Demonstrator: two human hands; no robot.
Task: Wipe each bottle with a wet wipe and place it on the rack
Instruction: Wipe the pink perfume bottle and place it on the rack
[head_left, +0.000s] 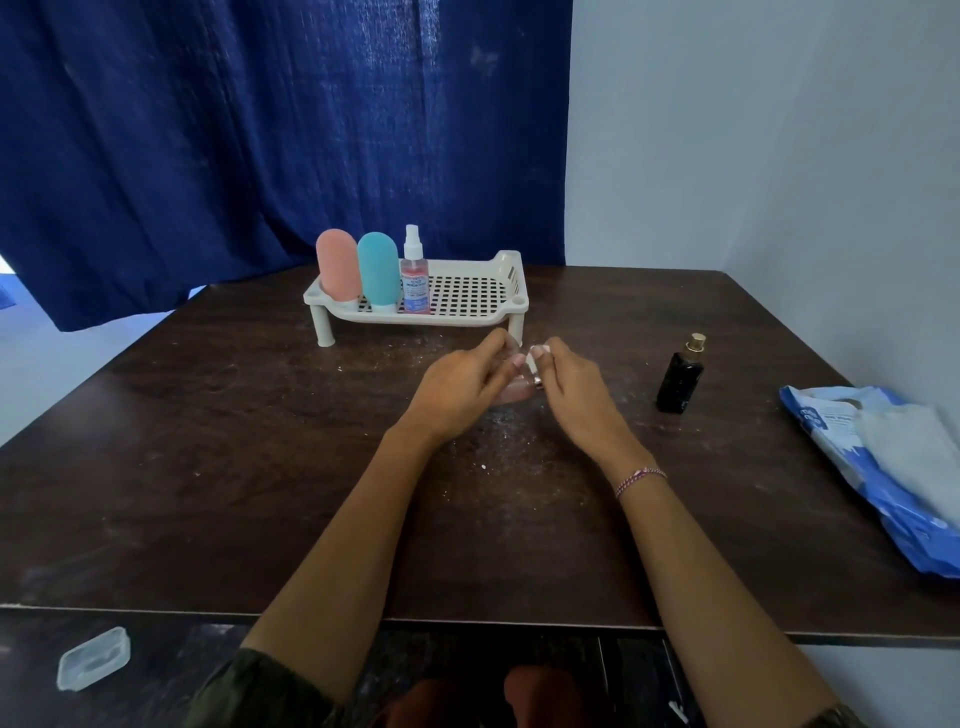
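Note:
My left hand (457, 384) holds a small clear pinkish bottle (515, 391) lying low over the table's middle; most of it is hidden by my fingers. My right hand (571, 395) pinches a small white wet wipe (535, 357) against the bottle's silver end. Just behind my hands stands the cream rack (519, 301). A pink bottle (337, 265), a teal bottle (379, 270) and a clear spray bottle (414, 275) stand upright at the rack's left end. A black bottle with a gold top (680, 379) stands on the table to the right of my hands.
A blue and white wet wipe pack (883, 467) lies at the table's right edge. The dark wooden table (208, 467) carries white specks around my hands. A clear plastic lid (93, 657) lies on the floor at lower left. Blue curtain behind, wall to the right.

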